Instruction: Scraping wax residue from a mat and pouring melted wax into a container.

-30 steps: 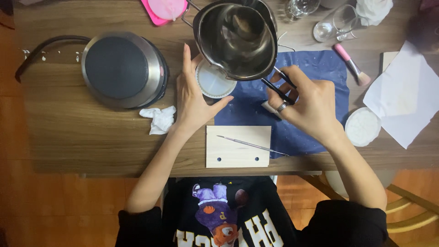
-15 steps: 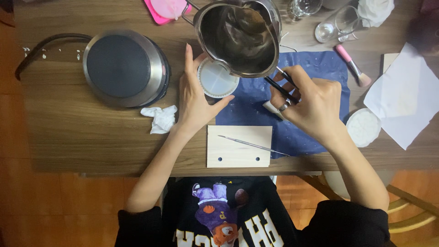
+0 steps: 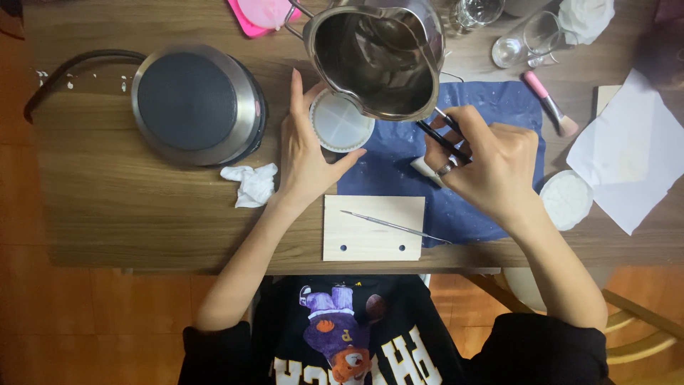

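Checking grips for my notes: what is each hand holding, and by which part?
The right hand holds the metal pot by its black handle. The left hand cups the side of the round white mould.

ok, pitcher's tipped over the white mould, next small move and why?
Probably tip the steel pitcher slightly further: its spout sits over the round white mould, which the left hand steadies, while the right hand grips the handle. No stream is visible.

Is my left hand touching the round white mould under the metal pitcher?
Touching. The head view shows the left hand cupped around the round white mould, index finger and thumb against its rim, with the metal pitcher tilted over it.
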